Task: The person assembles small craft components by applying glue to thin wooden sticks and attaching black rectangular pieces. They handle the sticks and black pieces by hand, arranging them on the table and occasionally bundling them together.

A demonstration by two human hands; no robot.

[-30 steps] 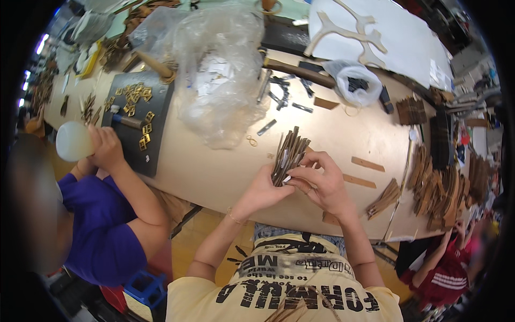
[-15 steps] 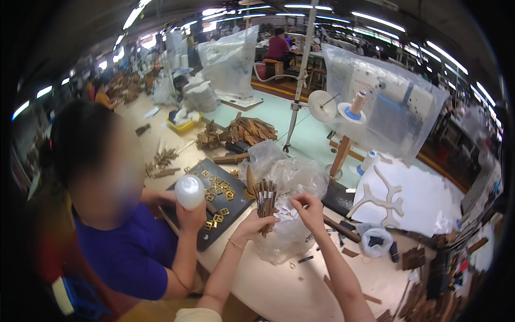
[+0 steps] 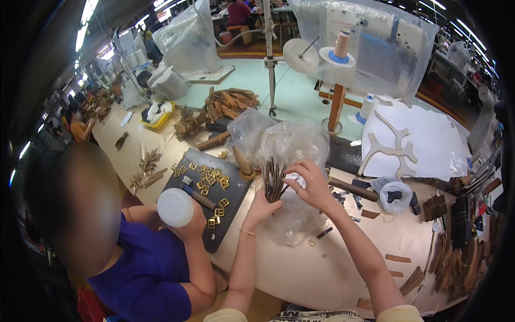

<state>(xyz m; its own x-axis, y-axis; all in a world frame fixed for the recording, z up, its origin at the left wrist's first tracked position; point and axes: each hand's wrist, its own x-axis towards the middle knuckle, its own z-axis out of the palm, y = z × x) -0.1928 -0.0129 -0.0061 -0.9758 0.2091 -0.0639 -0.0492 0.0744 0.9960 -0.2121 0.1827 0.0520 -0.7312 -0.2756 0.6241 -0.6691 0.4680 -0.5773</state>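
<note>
Left hand (image 3: 262, 208) of mine's wrapped round a bundle of thin brown strips (image 3: 274, 181) mid-frame, right hand (image 3: 310, 185) curled close beside it, can't tell if I'm pinching anything, clear plastic bag (image 3: 292, 228) behind

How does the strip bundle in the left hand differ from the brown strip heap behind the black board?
The strip bundle stands roughly upright in the left hand; the strip heap lies spread out. The strip bundle is slim and gathered, the strip heap wider and jumbled. The strip bundle looks darker, the strip heap lighter brown. Both consist of many brown strips.
</note>
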